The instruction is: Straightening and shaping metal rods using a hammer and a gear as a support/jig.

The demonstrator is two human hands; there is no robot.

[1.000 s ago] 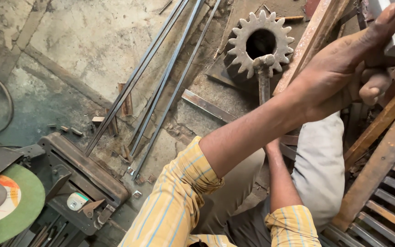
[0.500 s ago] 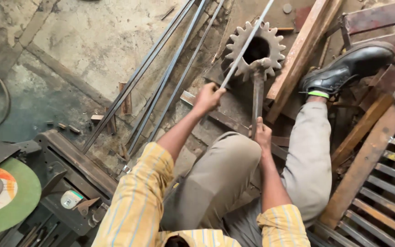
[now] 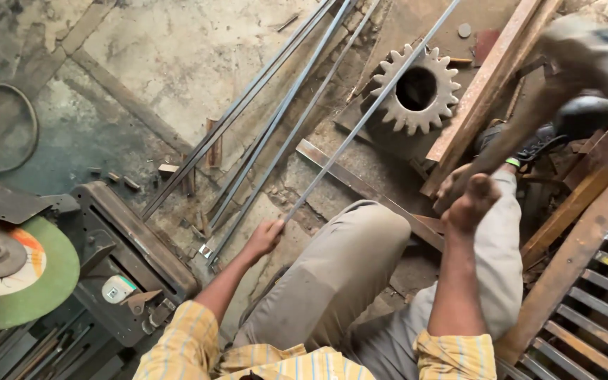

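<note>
Your left hand (image 3: pixel 265 236) is clenched around the near end of a long, thin grey steel rod (image 3: pixel 367 109), which runs up and away over the concrete floor (image 3: pixel 177 56) and crosses just beside the big toothed steel gear wheel (image 3: pixel 416 88). A rod this slender will likely be light for its length but whippy: held at one end, the far tip should sag and sway, so a hold nearer the middle would steady it (bare steel can be slick and sharp at the cut end). Your right hand (image 3: pixel 469 197) is closed on a blurred brown handle (image 3: pixel 522 130) that rises to the upper right; what sits at its top I cannot tell.

Against the frame half a second ago, your left hand has slid down the rod toward you, from up near the gear to just over your knee. Your right hand has left the short upright bar below the gear and now has the handle raised, and the black shoe (image 3: pixel 585 112) is partly covered by that blur.
</note>
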